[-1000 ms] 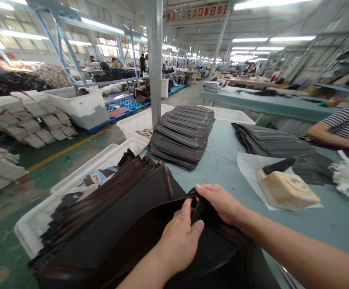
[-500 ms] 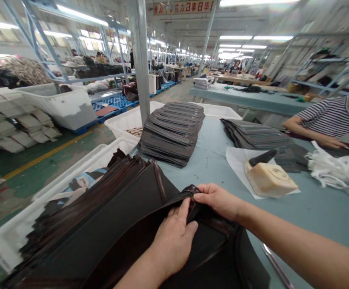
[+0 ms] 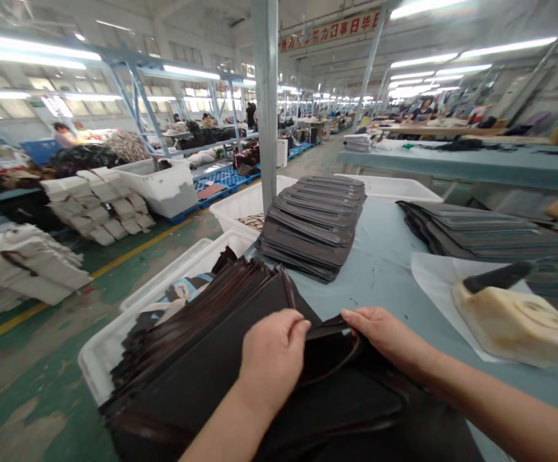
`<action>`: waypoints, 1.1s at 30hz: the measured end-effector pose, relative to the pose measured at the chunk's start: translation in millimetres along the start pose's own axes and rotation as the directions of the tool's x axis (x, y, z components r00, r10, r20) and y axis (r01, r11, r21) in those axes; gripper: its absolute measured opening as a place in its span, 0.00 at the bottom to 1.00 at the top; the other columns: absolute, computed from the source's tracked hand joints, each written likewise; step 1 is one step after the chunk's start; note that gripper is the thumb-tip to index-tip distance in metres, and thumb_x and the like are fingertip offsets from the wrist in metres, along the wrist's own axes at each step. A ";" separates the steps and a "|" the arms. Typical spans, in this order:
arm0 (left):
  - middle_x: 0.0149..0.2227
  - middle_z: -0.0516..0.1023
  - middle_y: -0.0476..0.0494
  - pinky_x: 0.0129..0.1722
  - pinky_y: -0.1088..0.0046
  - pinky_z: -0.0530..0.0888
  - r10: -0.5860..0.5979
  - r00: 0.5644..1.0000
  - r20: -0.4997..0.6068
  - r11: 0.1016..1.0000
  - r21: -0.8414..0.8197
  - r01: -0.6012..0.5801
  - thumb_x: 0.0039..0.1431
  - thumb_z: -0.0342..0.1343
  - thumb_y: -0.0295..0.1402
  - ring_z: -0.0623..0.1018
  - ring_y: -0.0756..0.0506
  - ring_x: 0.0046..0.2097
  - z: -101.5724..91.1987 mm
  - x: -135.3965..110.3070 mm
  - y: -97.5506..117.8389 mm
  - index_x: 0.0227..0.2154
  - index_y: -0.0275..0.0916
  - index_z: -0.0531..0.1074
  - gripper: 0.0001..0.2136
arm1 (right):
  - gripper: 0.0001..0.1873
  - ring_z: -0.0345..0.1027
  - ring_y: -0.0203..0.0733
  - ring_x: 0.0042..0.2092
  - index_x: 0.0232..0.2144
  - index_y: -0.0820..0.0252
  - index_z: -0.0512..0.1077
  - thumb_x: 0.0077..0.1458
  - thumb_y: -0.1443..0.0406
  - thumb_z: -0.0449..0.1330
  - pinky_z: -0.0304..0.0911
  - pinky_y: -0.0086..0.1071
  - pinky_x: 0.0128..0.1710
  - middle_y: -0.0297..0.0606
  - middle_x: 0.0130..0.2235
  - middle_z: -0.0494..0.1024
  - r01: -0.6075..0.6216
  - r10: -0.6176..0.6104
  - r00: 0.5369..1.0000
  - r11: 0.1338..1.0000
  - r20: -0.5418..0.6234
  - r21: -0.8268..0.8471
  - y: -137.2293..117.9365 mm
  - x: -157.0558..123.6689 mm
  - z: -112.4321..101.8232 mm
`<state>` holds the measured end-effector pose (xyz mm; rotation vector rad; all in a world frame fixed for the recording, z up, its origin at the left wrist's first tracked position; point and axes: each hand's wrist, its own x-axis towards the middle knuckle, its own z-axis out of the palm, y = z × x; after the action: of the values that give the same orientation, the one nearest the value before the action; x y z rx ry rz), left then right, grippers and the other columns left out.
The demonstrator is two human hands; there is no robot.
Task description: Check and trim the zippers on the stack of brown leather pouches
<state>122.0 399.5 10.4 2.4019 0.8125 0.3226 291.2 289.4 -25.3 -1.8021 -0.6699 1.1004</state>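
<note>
My left hand (image 3: 274, 353) is closed, its thumb and bent fingers pinching the upper edge of a dark leather piece (image 3: 337, 417). The same edge is pinched farther right between the thumb and fingers of my right hand (image 3: 380, 327). Between the hands the edge is pulled fairly straight, and a fold gapes open below it, showing a dark brown inside. Close by on the left leans a thick stack of similar dark pieces (image 3: 206, 346), with glossy brown strips along their edges. The lower part of the held piece runs out of view.
Fanned grey panels (image 3: 315, 224) lie ahead on the blue-green table (image 3: 380, 256), with another grey stack (image 3: 485, 231) to the right. A yellowish container (image 3: 514, 321) with a black handle sits on white paper (image 3: 433, 276). White bins (image 3: 93, 359) stand along the left; a post (image 3: 265, 102) rises behind.
The view has turned left. My hands have moved apart along the piece's edge, and my left hand, earlier with its index finger stretched out, is now closed. The fold between them has opened.
</note>
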 end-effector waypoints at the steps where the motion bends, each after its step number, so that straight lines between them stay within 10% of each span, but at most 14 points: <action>1: 0.36 0.74 0.46 0.43 0.71 0.64 -0.067 0.992 -0.104 0.992 0.103 0.077 0.57 0.43 0.36 0.70 0.46 0.41 -3.9 6.9 -10.9 0.34 0.42 0.71 0.12 | 0.23 0.53 0.33 0.18 0.15 0.60 0.63 0.45 0.47 0.52 0.50 0.29 0.21 0.30 0.15 0.63 -0.029 0.029 0.999 0.999 0.020 -0.024 -1.6 3.4 0.8; 9: 0.44 0.67 0.36 0.44 0.60 0.61 -0.260 0.945 -0.200 0.815 0.479 0.326 0.50 0.52 0.35 0.64 0.37 0.48 7.1 30.3 -53.4 0.45 0.34 0.64 0.19 | 0.26 0.65 0.44 0.41 0.41 0.63 0.68 0.34 0.67 0.60 0.58 0.31 0.38 0.44 0.40 0.72 0.169 -0.237 0.971 0.766 -0.029 -0.620 -43.8 86.2 11.9; 16: 0.46 0.67 0.36 0.46 0.59 0.60 -0.194 0.961 -0.197 0.808 0.524 0.271 0.49 0.52 0.31 0.62 0.37 0.50 17.0 27.6 -43.7 0.44 0.33 0.65 0.17 | 0.03 0.65 0.37 0.26 0.17 0.62 0.71 0.34 0.71 0.57 0.56 0.27 0.27 0.31 0.17 0.68 0.192 -0.169 0.981 0.764 0.096 -0.616 -65.3 137.2 37.1; 27: 0.36 0.73 0.47 0.40 0.71 0.65 -0.039 0.984 0.173 0.982 0.186 0.006 0.53 0.47 0.33 0.72 0.45 0.41 7.8 39.4 -47.9 0.33 0.42 0.69 0.08 | 0.07 0.61 0.33 0.27 0.24 0.62 0.73 0.39 0.68 0.56 0.55 0.24 0.26 0.30 0.22 0.70 0.262 -0.271 0.960 0.796 0.067 -0.546 -53.7 89.7 18.9; 33: 0.49 0.68 0.43 0.50 0.70 0.62 0.020 0.985 0.170 0.970 -0.242 0.022 0.42 0.55 0.26 0.67 0.44 0.50 16.1 30.4 -32.0 0.53 0.40 0.55 0.31 | 0.13 0.63 0.34 0.28 0.31 0.59 0.75 0.42 0.67 0.53 0.57 0.23 0.27 0.27 0.25 0.72 0.381 -0.269 0.914 0.829 0.304 -0.409 -59.0 49.4 11.4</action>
<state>136.9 431.8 -20.2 2.1645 0.6558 0.1987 304.0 360.0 4.8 -1.8566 -1.4338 0.9752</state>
